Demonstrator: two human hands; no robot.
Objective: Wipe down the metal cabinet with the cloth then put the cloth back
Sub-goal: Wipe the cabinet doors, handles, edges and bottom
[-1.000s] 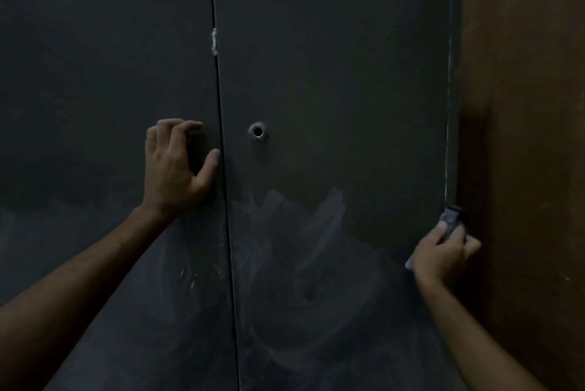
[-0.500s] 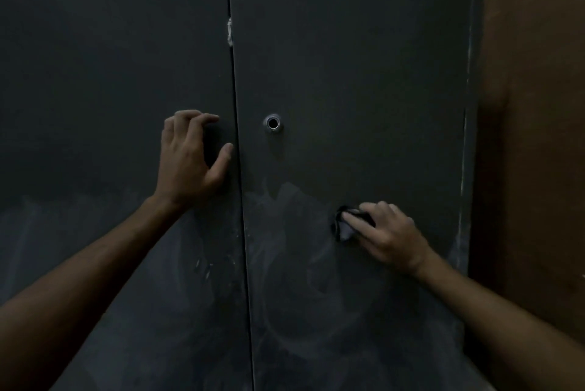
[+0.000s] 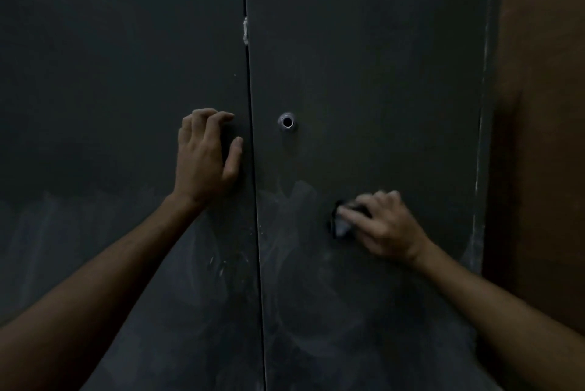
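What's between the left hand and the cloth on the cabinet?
Head view: the vertical door seam, then smeared door metal. The left hand rests on the left door; the right hand presses the cloth.

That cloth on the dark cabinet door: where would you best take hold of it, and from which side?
Take the cloth at its bunched pale end, which pokes out left of the right hand. Come from the left, square to the right door: the hand covers the rest, so a pinch grip probably suits it.
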